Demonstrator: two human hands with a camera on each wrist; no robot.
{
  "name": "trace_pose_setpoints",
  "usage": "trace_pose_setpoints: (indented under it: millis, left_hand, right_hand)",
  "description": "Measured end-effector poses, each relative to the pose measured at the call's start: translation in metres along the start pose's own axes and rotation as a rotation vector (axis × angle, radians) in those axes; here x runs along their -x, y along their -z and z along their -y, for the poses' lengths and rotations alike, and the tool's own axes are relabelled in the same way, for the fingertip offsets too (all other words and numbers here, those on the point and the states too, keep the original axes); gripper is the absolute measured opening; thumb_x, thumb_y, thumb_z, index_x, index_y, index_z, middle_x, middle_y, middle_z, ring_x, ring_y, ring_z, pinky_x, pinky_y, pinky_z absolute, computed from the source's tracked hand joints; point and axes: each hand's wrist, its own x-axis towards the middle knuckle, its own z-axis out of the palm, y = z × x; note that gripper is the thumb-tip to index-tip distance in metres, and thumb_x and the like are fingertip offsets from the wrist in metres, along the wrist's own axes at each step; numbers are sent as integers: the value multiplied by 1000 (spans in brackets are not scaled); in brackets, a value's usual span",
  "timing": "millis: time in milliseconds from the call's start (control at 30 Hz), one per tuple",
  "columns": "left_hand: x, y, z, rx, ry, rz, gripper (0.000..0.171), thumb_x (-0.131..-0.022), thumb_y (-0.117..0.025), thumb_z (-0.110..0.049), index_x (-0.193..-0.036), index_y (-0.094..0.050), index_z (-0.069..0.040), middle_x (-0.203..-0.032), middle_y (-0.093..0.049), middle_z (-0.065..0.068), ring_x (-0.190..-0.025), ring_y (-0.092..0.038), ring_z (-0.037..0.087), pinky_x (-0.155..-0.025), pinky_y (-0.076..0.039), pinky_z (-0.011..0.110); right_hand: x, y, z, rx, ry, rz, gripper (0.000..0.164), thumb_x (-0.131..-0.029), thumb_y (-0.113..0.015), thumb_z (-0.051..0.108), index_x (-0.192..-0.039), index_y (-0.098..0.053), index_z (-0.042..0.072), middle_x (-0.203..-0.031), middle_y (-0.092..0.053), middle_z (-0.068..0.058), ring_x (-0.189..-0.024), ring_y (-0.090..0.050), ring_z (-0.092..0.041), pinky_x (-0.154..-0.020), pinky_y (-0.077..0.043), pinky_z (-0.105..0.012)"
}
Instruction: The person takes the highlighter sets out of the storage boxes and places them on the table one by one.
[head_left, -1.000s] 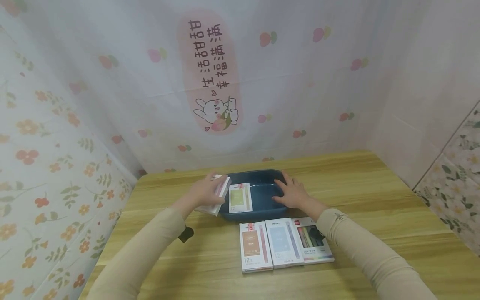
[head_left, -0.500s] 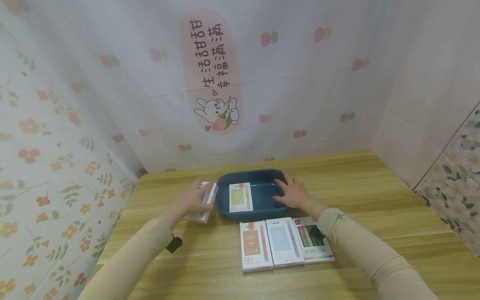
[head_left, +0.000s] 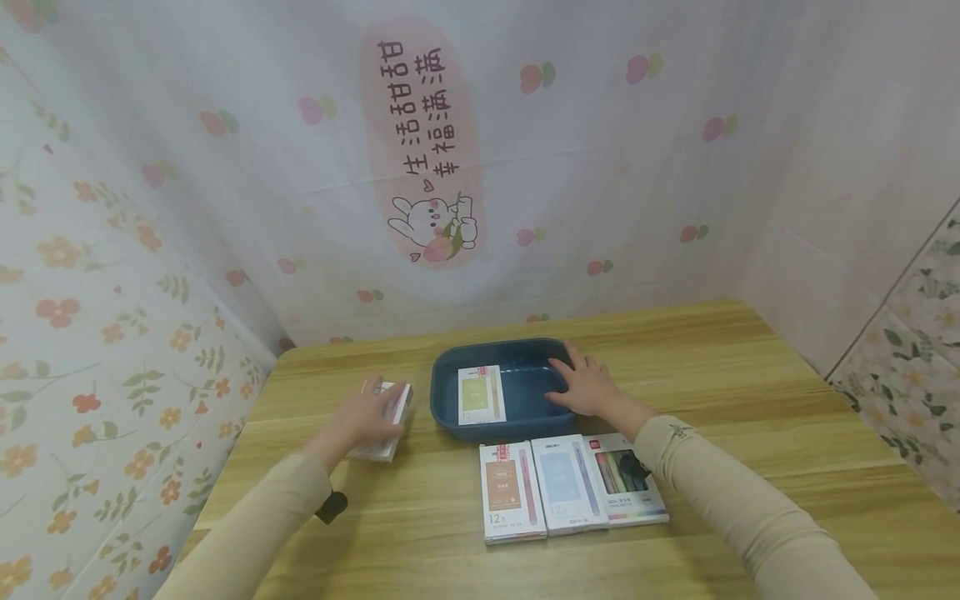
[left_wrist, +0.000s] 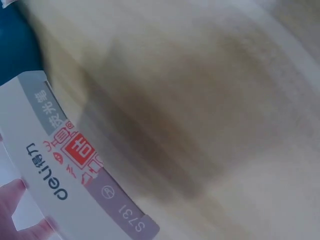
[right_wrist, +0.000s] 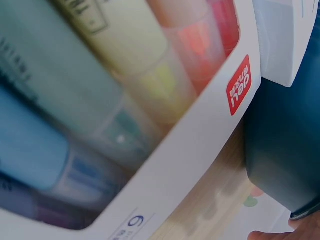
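Note:
My left hand grips a white highlighter box by its sides, left of a dark blue plastic basin. In the left wrist view the box end shows grey and mauve bands and a red print; whether it touches the table is unclear. My right hand holds the basin's right rim, some fingers inside and others over the edge. Inside the basin, a white box with a yellow-green panel leans at the left end.
In front of the basin lie a box with an orange panel, one with a pale blue panel and a windowed box of coloured highlighters, side by side. Behind the wooden table hangs a patterned curtain.
My left hand has carried its box left and toward me, from the basin's left rim to a spot apart from it. My right hand and the other boxes have stayed put.

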Motion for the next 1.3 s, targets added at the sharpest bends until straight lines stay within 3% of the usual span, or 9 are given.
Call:
trace_pose_setpoints:
  millis: [167,367,500,933,1100,1300]
  left_hand:
    - [5,-13,-3,-24,47,60,82,-67,-64,-38,-142,-35,-21,-143,-27,22,-89,-51,35,-63,-44,40]
    - [10,-28,-11,10,44,85,84,-66,-67,-38,-141,-36,-20,-144,-26,25,-93,-54,39,-69,-45,47]
    - [12,-35,-16,3,39,91,83,-65,-67,-38,-140,-37,-20,-144,-27,24,-86,-55,36,-66,-45,44]
    - [20,-38,-21,18,21,68,83,-67,-66,-41,-141,-36,-18,-141,-30,26,-66,-50,25,-53,-39,33]
    - [22,-36,-19,29,3,86,80,-74,-66,-47,-141,-36,-16,-138,-33,27,-85,-57,35,-69,-47,47]
    - [26,-35,-18,53,-18,128,86,-73,-64,-59,-142,-35,-16,-139,-32,28,-105,-52,46,-83,-42,58]
  right_hand:
    - [0,0,0,-1,-6,8,69,-87,-54,45,-141,-33,8,-150,-6,-24,-125,-26,-56,-96,-20,-69]
    - [0,0,1,-6,-11,12,69,-86,-55,45,-141,-34,9,-150,-6,-24,-125,-25,-56,-96,-20,-69]
    - [0,0,2,-3,-10,8,69,-86,-55,45,-141,-34,8,-150,-7,-24,-125,-26,-56,-96,-20,-69]
    - [-2,0,0,-18,-16,21,70,-86,-55,45,-142,-32,9,-150,-6,-24,-125,-24,-57,-98,-19,-68]
    - [-2,-2,-1,-21,-14,11,69,-87,-55,43,-142,-33,9,-150,-5,-24,-125,-24,-58,-97,-19,-69]
    - [-1,-2,-1,-10,-15,16,69,-87,-55,44,-142,-33,9,-150,-6,-24,-125,-25,-57,-97,-19,-69]
